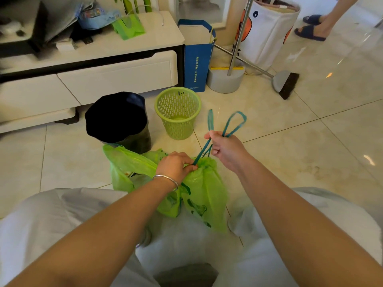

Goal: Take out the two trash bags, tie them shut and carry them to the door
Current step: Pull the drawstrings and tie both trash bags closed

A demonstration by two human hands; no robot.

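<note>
A light green trash bag (204, 195) sits on the floor between my knees, its neck gathered. My left hand (176, 165) pinches that gathered neck. My right hand (224, 149) grips the bag's teal drawstring (228, 125) and holds it pulled up and to the right, two loops standing above the fist. Part of the same green plastic or a second green bag (124, 160) bulges to the left; I cannot tell which. Behind it stands a black trash bag (118, 117) with its mouth open. The green basket bin (178, 112) beside it has no bag in it.
A white TV cabinet (89, 65) runs along the left. A blue paper bag (196, 59), a grey dustpan (226, 79) and a broom (287, 83) stand behind the bin. A person's feet in blue slippers (310, 27) are at the top right, beside a white laundry bag (267, 32).
</note>
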